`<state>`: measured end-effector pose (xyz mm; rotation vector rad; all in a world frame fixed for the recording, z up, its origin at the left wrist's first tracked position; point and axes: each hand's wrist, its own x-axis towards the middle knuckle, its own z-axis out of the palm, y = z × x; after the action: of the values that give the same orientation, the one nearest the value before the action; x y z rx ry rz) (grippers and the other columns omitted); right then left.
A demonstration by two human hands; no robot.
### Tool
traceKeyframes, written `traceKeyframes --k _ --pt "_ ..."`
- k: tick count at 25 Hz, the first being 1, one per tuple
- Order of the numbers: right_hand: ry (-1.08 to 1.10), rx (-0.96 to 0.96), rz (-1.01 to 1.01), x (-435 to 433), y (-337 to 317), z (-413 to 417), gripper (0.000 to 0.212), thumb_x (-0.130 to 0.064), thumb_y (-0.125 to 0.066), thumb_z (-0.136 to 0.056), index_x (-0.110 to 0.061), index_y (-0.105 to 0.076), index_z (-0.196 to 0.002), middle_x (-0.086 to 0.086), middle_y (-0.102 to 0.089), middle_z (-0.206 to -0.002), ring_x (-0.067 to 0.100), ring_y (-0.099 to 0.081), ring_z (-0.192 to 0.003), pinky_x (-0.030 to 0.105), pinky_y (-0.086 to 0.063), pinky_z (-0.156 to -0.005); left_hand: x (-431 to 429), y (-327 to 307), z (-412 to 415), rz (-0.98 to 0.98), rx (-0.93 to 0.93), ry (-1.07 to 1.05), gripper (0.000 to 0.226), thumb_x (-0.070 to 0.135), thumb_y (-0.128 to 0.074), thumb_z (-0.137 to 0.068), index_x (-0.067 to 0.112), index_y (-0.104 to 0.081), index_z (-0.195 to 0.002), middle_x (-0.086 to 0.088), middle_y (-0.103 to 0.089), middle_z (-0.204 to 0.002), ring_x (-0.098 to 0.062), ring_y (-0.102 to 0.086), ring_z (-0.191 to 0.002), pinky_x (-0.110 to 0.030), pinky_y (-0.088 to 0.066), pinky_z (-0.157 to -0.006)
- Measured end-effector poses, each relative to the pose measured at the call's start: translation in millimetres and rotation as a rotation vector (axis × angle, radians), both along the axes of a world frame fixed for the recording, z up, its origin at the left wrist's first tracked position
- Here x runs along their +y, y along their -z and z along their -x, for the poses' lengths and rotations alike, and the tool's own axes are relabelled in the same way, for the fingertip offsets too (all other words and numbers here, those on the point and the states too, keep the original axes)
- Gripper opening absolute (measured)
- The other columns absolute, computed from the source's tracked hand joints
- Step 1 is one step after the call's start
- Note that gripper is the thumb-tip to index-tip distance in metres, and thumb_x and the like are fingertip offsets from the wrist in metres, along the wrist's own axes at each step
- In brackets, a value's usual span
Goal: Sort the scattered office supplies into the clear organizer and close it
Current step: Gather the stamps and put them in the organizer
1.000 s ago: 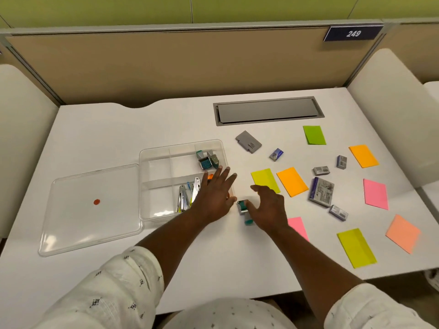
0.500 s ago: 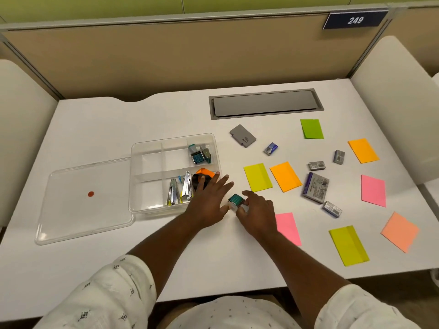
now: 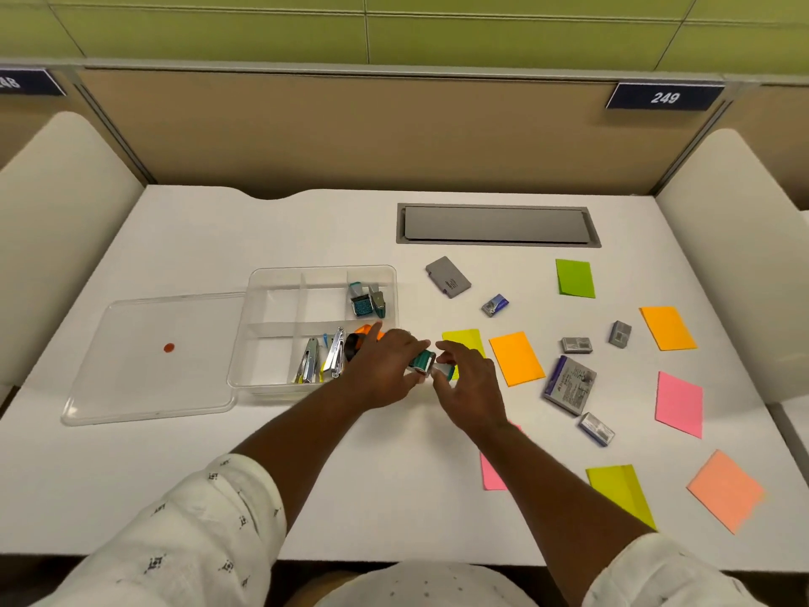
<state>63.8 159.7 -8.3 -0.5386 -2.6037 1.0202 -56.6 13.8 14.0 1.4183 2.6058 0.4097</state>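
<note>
Left hand (image 3: 385,370): fingers curled, thumb and fingertips pinching the teal stamp (image 3: 421,360) at its left end. Right hand (image 3: 469,387): thumb and forefinger pinching the same stamp's pale right end. Can't tell if that end is a loose cap or fixed. The stamp is held just above the table (image 3: 306,475), just beside the front right corner of the clear organizer (image 3: 324,269).

Organizer is open. Back right compartment: two more teal stamps (image 3: 362,301). Front compartment: two metal staplers (image 3: 311,365) and an orange-and-black item (image 3: 362,337), partly hidden by my left hand. Lid (image 3: 131,387) lies flat, touching the organizer's left side, with a red dot (image 3: 169,347) on it.

Loose on the table, right of my hands:
- yellow note (image 3: 464,340), partly behind my right hand
- orange note (image 3: 516,357) just beside it
- big staple box (image 3: 570,384), with small staple boxes near it (image 3: 576,345), (image 3: 620,333), (image 3: 596,428)
- small blue box (image 3: 495,305) and grey flat case (image 3: 447,277) further back
- green note (image 3: 575,278), second orange note (image 3: 667,327), pink note (image 3: 678,404) out right
- second pink note (image 3: 492,473) under my right forearm
- second yellow note (image 3: 621,492) and salmon note (image 3: 726,489) near the front edge

Grey cable hatch (image 3: 498,224) at the back of the table. The plate on the divider reads 249 (image 3: 664,97).
</note>
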Motion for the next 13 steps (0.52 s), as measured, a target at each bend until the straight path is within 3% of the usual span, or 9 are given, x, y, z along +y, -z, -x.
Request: traceKeyframes --k 7,13 --pt "-0.037 0.048 -0.008 10.6 -10.1 19.6 0.049 -0.028 -0.069 -0.089 -0.021 -0.055 -0.135 -0.006 -0.06 -0.132 0.015 -0.054 -0.122 0.033 -0.041 -0.105 1.0 -8.7 12.1 -0.099 -0.062 -0.239 0.043 0.049 -0.066 -0.085 0.029 -0.058 -0.122 0.006 -0.063 -0.12 -0.019 -0.051 -0.118 -0.044 -0.022 -0.116" --pt "-0.076 0.014 -0.014 -2.7 -13.9 44.6 0.049 -0.026 -0.063 -0.094 -0.022 -0.05 -0.142 -0.002 -0.058 -0.136 0.017 -0.053 -0.124 0.04 -0.043 -0.105 -17.3 -13.1 37.6 -0.098 -0.01 -0.383 0.05 0.042 -0.066 -0.085 0.025 -0.052 -0.13 0.004 -0.051 -0.14 -0.018 -0.038 -0.136 -0.05 -0.019 -0.118"
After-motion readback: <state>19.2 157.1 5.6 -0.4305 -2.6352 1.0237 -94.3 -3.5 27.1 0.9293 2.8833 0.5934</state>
